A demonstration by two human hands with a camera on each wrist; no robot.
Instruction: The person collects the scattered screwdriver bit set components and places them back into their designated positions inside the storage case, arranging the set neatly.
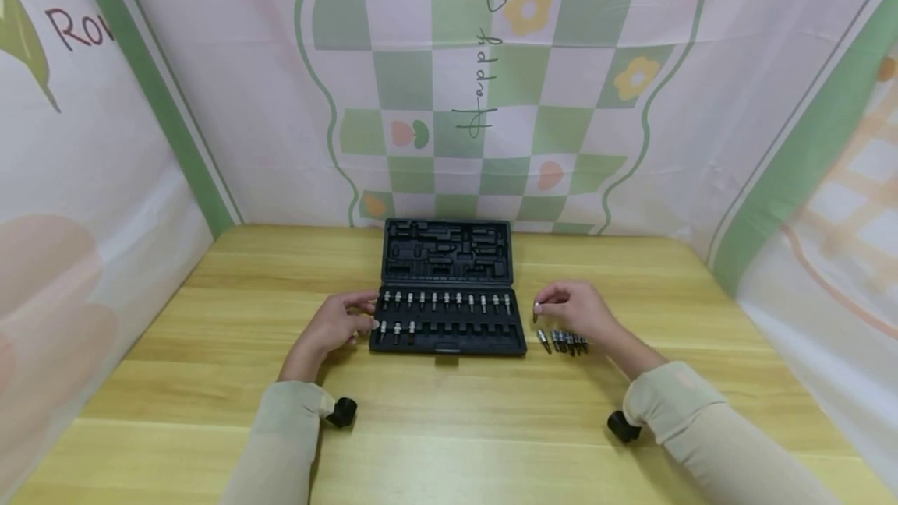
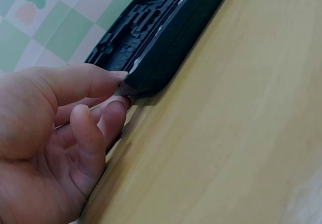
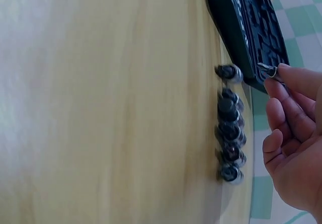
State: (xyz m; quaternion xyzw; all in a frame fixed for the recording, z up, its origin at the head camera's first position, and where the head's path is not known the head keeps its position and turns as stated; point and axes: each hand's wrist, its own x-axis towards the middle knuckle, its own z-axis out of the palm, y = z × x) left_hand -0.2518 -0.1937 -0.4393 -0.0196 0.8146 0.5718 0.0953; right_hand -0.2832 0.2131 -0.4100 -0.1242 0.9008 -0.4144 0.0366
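A black socket case (image 1: 484,345) lies open on the table, lid at the back. Bit sockets (image 1: 434,301) fill its upper row, and three more (image 1: 397,332) sit at the left end of the lower row; the slots to their right are bare. My left hand (image 1: 335,326) pinches the case's left edge, thumb (image 2: 113,78) at the rim and fingers lower down. Between thumb and fingers of my right hand (image 1: 578,309) is a bit socket (image 3: 268,70), held above the table just right of the case. Below that hand lie several loose bit sockets (image 1: 570,342).
One loose bit socket (image 1: 543,341) lies slightly apart, nearest the case. The wooden table (image 1: 449,443) meets a patterned cloth (image 1: 281,139) behind the case, with more cloth at both sides. Black wrist cameras (image 1: 341,412) are strapped at both sleeves.
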